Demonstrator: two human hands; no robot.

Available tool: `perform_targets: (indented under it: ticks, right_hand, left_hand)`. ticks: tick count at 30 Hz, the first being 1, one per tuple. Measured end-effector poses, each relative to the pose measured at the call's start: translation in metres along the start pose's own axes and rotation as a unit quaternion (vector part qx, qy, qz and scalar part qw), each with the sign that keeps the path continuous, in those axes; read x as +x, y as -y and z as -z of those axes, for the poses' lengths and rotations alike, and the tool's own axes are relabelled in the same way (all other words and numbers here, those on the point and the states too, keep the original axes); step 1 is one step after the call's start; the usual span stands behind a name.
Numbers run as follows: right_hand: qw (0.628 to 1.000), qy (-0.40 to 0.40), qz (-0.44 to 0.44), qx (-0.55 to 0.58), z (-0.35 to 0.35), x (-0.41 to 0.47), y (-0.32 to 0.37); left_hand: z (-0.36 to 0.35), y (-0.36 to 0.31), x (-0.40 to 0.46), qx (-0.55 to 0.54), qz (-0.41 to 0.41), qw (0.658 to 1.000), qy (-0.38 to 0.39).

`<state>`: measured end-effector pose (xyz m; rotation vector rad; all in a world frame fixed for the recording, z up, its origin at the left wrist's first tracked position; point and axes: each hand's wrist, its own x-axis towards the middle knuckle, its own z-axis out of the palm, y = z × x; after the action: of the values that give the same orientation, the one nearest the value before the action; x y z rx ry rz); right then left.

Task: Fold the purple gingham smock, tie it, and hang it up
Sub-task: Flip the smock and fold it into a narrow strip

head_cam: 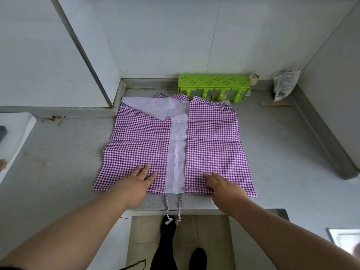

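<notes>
Head | L hand flat on smock | R hand palm-down, hem

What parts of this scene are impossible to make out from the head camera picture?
- Head view: smock cloth under the left hand and right hand, covered by the hands.
- What the green rack holds: too small, behind its bars.
- Print on the plastic bag: too small.
- Sink contents: cut off by the left edge.
</notes>
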<state>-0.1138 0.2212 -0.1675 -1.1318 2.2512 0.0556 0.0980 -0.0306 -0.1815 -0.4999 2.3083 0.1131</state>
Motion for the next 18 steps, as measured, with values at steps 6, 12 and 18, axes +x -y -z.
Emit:
perform_targets:
  ticks: [6,12,18]
  right_hand:
    - [1.0,0.006,-0.021,0.007,-0.003,-0.001,-0.004]
    - [0.998,0.047,-0.031,0.002,0.001,-0.021,-0.007]
    - [0.996,0.081,0.02,-0.026,0.021,-0.047,-0.011]
  left_hand:
    - [0.013,-0.006,-0.015,-0.014,-0.007,0.999,0.045]
    - [0.041,-0.014,-0.047,-0.02,-0.029,0.995,0.096]
    - [0.064,-0.022,-0.07,0.012,-0.01,0.986,0.166]
